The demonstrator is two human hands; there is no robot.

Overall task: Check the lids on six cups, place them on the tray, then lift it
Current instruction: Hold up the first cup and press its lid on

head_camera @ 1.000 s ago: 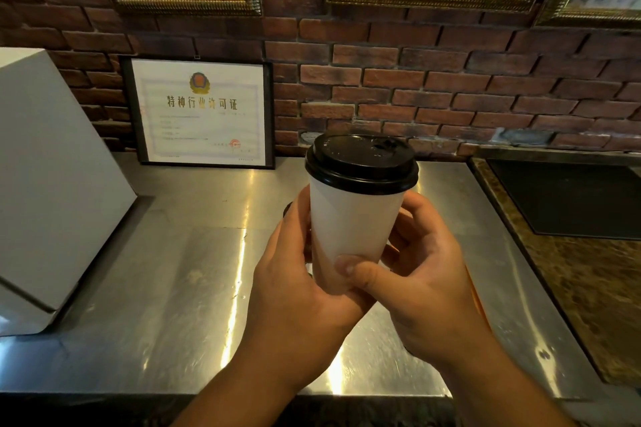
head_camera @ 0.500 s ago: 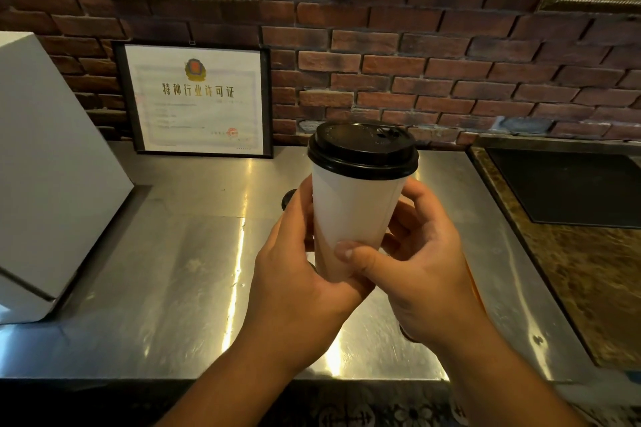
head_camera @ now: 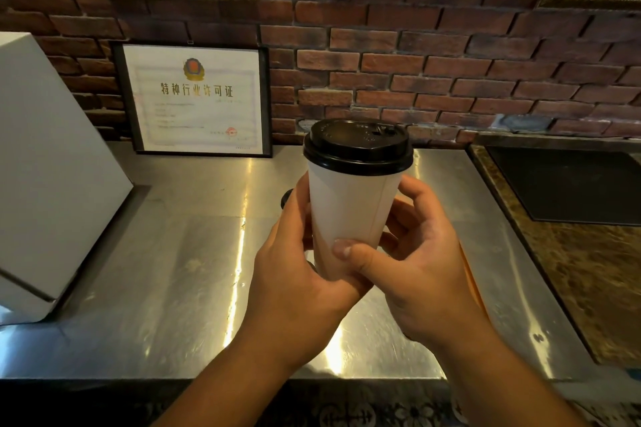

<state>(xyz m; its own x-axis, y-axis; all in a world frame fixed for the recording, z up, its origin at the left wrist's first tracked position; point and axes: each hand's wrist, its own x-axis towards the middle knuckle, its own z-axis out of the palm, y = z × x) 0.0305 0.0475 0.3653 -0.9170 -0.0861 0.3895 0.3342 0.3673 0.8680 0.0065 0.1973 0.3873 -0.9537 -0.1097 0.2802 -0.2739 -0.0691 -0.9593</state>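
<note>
White paper cup (head_camera: 350, 215) with black plastic lid (head_camera: 357, 146), centre of frame, upright above steel counter (head_camera: 173, 270); gripped low on its wall by left hand (head_camera: 295, 274) and right hand (head_camera: 416, 263), fingers curled round; likely light, thin-walled, crushable; best taken mid-wall, never by lid.

The cup (head_camera: 350, 218) sits between left hand (head_camera: 295, 281) and right hand (head_camera: 423, 274) above the counter (head_camera: 173, 270), certificate (head_camera: 196, 99) behind, box (head_camera: 52, 166) far left.

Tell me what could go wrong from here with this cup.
1. The left hand and right hand both grip the white cup low on its paper wall, so squeezing might loosen the black lid.
2. The cup is held above the steel counter, so a slip would likely spill there.
</note>
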